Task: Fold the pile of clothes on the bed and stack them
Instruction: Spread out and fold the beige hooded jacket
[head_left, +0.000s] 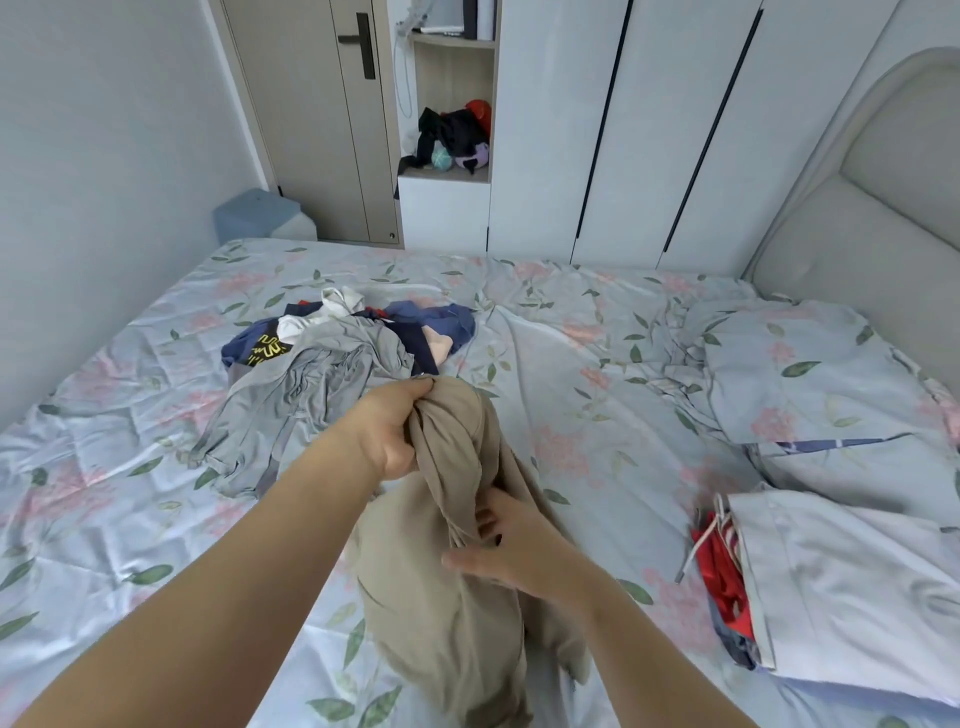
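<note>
You held a tan garment (447, 597) up in front of you, over the near side of the bed (571, 338). Your left hand (389, 431) was closed tight around the bunched top of it. The rest of it hung down in soft folds toward the sheet. Your right hand (511, 551) was lower down. Its fingers (488, 525) were curled into a fold of the tan garment and held it, with the thumb on the near side of the cloth. I could not tell what kind of clothing it was.

The pile of clothes (332, 338) lay farther back on the bed, to the left of your hands. It had dark blue, white and pink things in it, all mixed up. A grey garment (301, 395) spread out from the pile toward you, and its near edge lay just beside your left arm.

The bed had a pale blue sheet with pink flowers and green leaves. A pillow (805, 374) with the same flowers lay at the right, next to the padded headboard (883, 208). Nearer to you on the right, some red clothes (722, 571) peeked out from under a pale folded cover (852, 587).

Behind the bed stood a white wardrobe (649, 130). Beside it was an open shelf (452, 176) with dark clothes and a soft toy in it.
</note>
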